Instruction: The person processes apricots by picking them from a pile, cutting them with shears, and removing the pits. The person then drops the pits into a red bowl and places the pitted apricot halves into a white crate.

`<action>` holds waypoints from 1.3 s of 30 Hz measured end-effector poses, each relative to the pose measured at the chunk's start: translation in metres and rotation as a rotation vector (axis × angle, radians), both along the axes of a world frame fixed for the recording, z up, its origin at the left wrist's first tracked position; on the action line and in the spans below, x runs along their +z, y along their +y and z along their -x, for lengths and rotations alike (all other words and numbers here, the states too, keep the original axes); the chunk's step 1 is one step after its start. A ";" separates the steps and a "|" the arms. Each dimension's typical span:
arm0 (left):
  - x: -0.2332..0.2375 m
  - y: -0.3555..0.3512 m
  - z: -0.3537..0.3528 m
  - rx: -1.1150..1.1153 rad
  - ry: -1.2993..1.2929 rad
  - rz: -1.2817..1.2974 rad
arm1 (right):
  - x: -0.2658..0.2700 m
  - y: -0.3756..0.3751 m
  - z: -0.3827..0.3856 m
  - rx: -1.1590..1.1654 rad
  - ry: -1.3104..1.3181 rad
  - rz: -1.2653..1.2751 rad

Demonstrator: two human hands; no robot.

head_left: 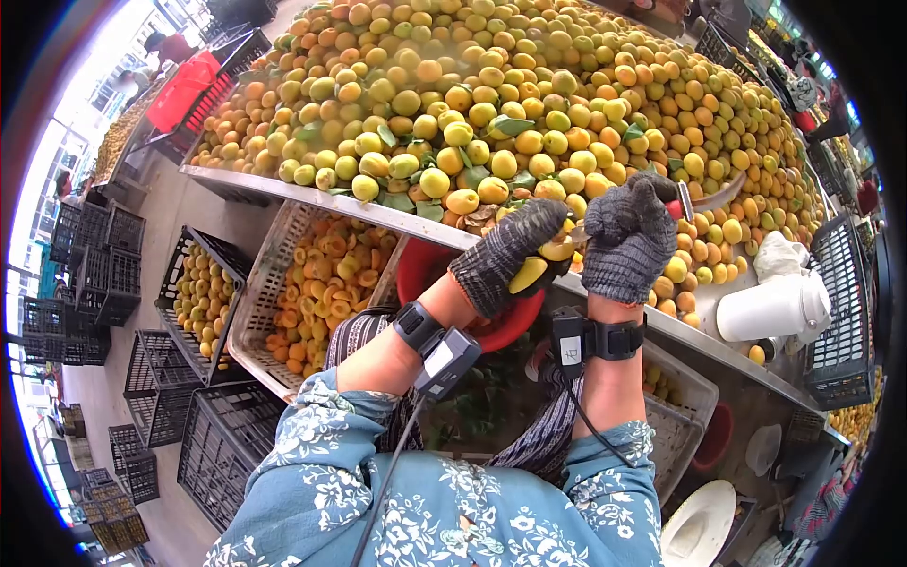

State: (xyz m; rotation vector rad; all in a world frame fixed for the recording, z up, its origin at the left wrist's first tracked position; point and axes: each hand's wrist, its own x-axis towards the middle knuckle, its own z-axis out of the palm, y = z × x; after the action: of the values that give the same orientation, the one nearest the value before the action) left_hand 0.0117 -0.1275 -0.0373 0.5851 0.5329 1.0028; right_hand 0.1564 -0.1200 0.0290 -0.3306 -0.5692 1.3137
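Note:
My left hand [510, 257], in a dark knitted glove, is closed around a cut apricot [557, 248]. A yellow apricot piece [527, 275] shows at its lower fingers. My right hand [628, 236], gloved the same way, is a fist close beside the left. From its outer side sticks a knife [720, 195] with a curved blade and a bit of red handle; the fist hides the rest. Both hands are over the near edge of a metal table [378, 214] heaped with whole apricots [491, 104]. Below my left hand is a red basin [420, 269], partly hidden by my forearm.
A pale crate [248, 326] of halved apricots [326, 283] stands at left, beside a black crate [225, 248] of whole ones. More black crates [227, 444] stand on the floor. A white jug [775, 307] and black basket [839, 312] are at right. A white hat [699, 524] lies lower right.

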 end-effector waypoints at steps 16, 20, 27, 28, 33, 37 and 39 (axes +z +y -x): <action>0.017 -0.019 0.007 0.326 0.890 -1.207 | 0.023 -0.011 0.006 -0.186 -0.180 -0.154; 0.019 -0.021 0.006 0.247 0.863 -1.148 | 0.022 -0.012 0.009 -0.236 -0.243 -0.112; 0.014 -0.021 0.011 0.249 0.921 -1.169 | 0.021 -0.014 0.012 -0.247 -0.332 -0.082; 0.011 -0.017 0.010 0.252 0.922 -1.167 | 0.021 -0.014 0.013 -0.244 -0.334 -0.083; 0.026 -0.019 0.011 0.149 0.888 -1.060 | 0.020 -0.017 0.023 -0.255 -0.403 -0.066; 0.018 -0.010 0.014 0.138 0.942 -1.114 | 0.021 -0.022 0.029 -0.272 -0.537 -0.096; 0.021 -0.010 0.017 0.102 1.083 -1.146 | 0.017 -0.021 0.032 -0.281 -0.567 -0.090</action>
State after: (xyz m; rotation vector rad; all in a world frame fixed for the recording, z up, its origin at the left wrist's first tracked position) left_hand -0.0054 -0.1370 -0.0160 2.2023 0.9035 0.9686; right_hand 0.1240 -0.1411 0.0459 -0.6923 -1.0141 0.9118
